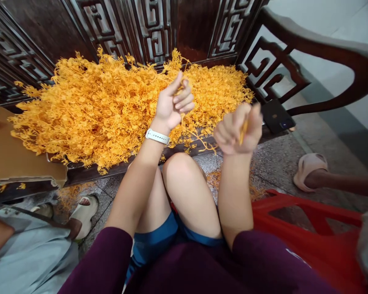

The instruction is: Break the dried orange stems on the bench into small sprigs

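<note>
A big heap of orange-yellow branching pieces (104,110), thin and stringy like plastic sprigs, covers the seat of the dark wooden bench (88,173). Over the heap's front part is my left hand (173,102), its fingers closed on a small orange piece of the same colour. My right hand (239,128) is raised off the heap's right front edge, slightly blurred, and grips another orange piece (244,130) between thumb and fingers. Fingers hide most of both held pieces. A few loose strands (202,141) hang over the bench's front edge between my hands.
A black phone (276,116) lies at the bench's right end, beside the curved armrest (319,45). Cardboard (21,151) is at the left. A red plastic stool (313,241) stands right. Other people's sandalled feet are on both sides, with orange scraps (73,196) on the floor.
</note>
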Tool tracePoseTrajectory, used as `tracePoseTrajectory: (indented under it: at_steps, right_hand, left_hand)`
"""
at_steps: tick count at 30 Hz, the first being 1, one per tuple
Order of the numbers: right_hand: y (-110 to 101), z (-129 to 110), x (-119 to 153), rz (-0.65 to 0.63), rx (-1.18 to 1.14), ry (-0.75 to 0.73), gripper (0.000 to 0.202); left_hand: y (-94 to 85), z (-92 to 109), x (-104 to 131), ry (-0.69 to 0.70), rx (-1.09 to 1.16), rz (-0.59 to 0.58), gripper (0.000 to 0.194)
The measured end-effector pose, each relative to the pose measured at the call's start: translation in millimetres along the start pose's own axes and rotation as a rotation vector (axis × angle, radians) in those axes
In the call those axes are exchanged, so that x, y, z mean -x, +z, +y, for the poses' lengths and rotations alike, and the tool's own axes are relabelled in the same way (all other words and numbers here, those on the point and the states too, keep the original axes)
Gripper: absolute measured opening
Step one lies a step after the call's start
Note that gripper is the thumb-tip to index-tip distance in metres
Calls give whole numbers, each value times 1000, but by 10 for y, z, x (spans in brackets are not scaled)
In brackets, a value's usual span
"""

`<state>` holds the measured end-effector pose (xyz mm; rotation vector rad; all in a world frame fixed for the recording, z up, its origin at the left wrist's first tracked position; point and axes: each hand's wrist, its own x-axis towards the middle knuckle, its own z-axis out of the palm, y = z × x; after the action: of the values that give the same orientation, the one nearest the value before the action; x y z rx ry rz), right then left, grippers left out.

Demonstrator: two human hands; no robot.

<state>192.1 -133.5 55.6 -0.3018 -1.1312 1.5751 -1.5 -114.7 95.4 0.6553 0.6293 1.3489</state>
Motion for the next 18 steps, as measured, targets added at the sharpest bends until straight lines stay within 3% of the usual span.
tracePoseTrajectory:
  at_steps: [2,4,6,7,9,14,18]
  right_hand:
    - [-197,173,-159,361,-119,18,55]
    - [-351,344,-273,588,-94,56,62]
    - [-414,469,-290,691,41,32,59]
    - [-404,506,-263,683,117,22,57]
    - [-308,525,-168,541,227,68,59]
    - [108,434,31,-59,303,342,63]
    - [206,402,73,-221,328,347,36]
  left_hand:
    - [-63,76,11,60,72,54,53]
    - [-115,139,24,88,114,84,53]
    - [-147,185,38,87,132,108,51]
    - [-155,202,45,83,137,122,51]
    - [-159,227,57,80,147,153,50]
    - [-145,242,62,80,187,191,50]
    - [-190,238,-12,84,184,203,44]
